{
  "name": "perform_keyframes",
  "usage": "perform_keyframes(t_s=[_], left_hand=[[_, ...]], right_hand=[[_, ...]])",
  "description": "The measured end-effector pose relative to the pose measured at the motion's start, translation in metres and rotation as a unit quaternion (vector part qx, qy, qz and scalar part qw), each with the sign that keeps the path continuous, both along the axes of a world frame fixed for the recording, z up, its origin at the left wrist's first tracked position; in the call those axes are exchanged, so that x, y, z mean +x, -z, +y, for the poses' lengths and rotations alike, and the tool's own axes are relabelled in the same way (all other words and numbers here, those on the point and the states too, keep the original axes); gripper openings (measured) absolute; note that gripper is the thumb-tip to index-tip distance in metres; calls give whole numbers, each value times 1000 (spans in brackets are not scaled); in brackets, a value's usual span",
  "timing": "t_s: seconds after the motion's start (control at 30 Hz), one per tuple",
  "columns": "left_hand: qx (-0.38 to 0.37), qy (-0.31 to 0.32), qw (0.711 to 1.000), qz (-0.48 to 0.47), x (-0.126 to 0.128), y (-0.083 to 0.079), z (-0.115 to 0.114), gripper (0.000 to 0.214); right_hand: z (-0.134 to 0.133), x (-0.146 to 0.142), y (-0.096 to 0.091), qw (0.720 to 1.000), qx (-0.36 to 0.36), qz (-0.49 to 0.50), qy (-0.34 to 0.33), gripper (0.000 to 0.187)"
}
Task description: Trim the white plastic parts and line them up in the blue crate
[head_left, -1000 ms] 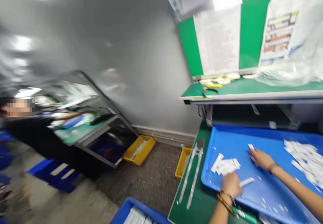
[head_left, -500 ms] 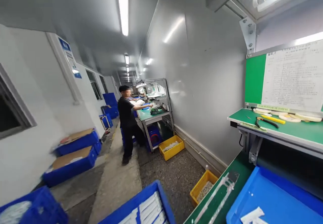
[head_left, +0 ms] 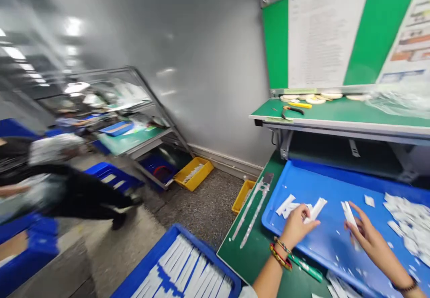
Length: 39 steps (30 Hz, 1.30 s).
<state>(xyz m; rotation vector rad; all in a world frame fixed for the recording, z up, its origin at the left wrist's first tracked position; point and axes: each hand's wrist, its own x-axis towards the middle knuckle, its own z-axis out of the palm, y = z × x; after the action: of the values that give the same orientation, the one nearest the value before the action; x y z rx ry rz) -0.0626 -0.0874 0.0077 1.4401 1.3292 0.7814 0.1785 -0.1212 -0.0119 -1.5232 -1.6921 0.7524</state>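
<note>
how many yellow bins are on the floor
2: one yellow bin beside the far workbench, another yellow bin partly hidden by the near green table; more may be hidden.

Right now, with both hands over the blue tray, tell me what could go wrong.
Pliers near the edge of the green shelf could be bumped off. Bracelets by the left hand could snag on the blue tray. The white strip in the right hand might slip onto the white pile.

ceiling lights [head_left: 13, 53] smear with motion blur at left, while soft glare streaks the grey wall [head_left: 215, 60].
</note>
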Motion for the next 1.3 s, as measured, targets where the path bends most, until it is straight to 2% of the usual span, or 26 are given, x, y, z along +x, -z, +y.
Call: perform_keyframes(t_s=[0.07,0.17,0.23,0.33,0.47,0.63,0.8,0.93,1.17,1.3], left_hand=[[17,29,999,11,0,-27,-6,33],[49,58,997,15,2,-57,-13,29],[72,66,995,-21,3,-68,-16,28],[71,89,992,-59,3,-75,-23,28],[46,100,989,-96,2,-78,-30,29],[57,98,985,-133,-2,-74,-33,28],[49,100,983,-145,-5,-71,-38,25],[37,120,985,-120,-8,-73,-42,24],[-5,167,979,-113,-6,-70,-44,23],[-74,213,960,-166,3,-64,-53,30]], right_hand=[[-11,-11,-30,994,-5,107,7,59],[-21,-27,-65,989,36,120,75,49],[-25,-35,-74,988,69,98,94,42],[-34,-43,-71,986,84,105,98,39],[-47,-45,-61,981,65,135,122,39],[-63,-46,-65,987,59,105,101,35],[-76,-49,-73,989,113,39,87,34],[-82,-50,-76,988,138,4,72,39],[-84,-53,-76,994,89,3,68,30],[-85,-53,-68,1000,-7,17,-8,37]])
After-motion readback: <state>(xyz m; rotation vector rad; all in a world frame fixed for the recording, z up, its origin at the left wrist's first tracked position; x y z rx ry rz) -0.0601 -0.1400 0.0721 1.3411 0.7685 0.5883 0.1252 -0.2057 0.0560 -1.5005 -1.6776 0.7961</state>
